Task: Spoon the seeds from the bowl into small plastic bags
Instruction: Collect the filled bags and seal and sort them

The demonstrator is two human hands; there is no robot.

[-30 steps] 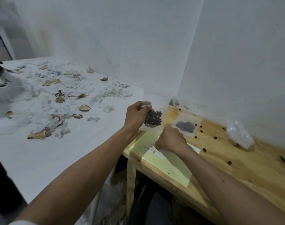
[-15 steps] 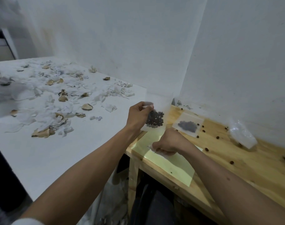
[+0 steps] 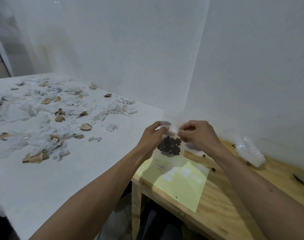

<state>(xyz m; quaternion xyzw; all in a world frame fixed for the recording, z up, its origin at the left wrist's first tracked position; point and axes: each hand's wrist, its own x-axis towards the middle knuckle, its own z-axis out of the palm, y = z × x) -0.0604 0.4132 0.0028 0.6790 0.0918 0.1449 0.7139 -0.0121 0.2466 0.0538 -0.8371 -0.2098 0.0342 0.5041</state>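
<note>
A small clear plastic bag (image 3: 170, 147) with dark seeds in its lower half hangs above the wooden table's left corner. My left hand (image 3: 152, 135) pinches its top left edge and my right hand (image 3: 198, 134) pinches its top right edge. A second seed bag lies mostly hidden behind my right hand. No bowl or spoon is in view.
A pale yellow sheet (image 3: 184, 184) with white labels lies on the wooden table (image 3: 234, 205). Loose seeds (image 3: 213, 169) are scattered there, and a crumpled clear bag (image 3: 250, 151) rests by the wall. The white table (image 3: 61, 170) at left holds torn paper and husks (image 3: 85, 126).
My right hand has risen from the yellow sheet to the top of the seed bag and now pinches it. My left hand keeps its hold.
</note>
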